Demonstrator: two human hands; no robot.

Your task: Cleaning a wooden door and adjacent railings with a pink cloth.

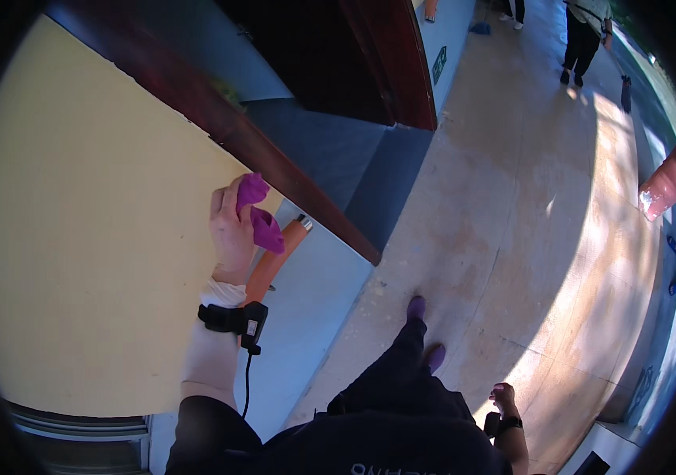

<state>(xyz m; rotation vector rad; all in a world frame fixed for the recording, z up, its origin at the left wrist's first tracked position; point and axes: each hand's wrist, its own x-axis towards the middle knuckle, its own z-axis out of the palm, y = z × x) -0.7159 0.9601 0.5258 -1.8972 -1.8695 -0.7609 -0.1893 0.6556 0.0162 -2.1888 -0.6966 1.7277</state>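
Observation:
My left hand [232, 228] is raised against the yellow wall [106, 237], close to the dark red wooden door frame [290, 190]. Its fingers hold a magenta cloth [264, 222], which bunches out on the side towards the frame. Just below the cloth is the metal-capped end of an orange handrail [278, 255], partly hidden by my hand and wrist. A black strapped device with a cable sits on my left wrist. My right hand [502, 395] hangs low beside my body with the fingers curled; whether it holds anything small is not visible.
An open doorway with a dark door [326, 53] lies beyond the frame. The concrete corridor floor [492, 237] runs ahead, with a sunlit strip. Two people stand farther along, one [584, 41] near a long-handled tool. A pinkish column [667, 178] and another person's feet in blue shoes [673, 267] are at right.

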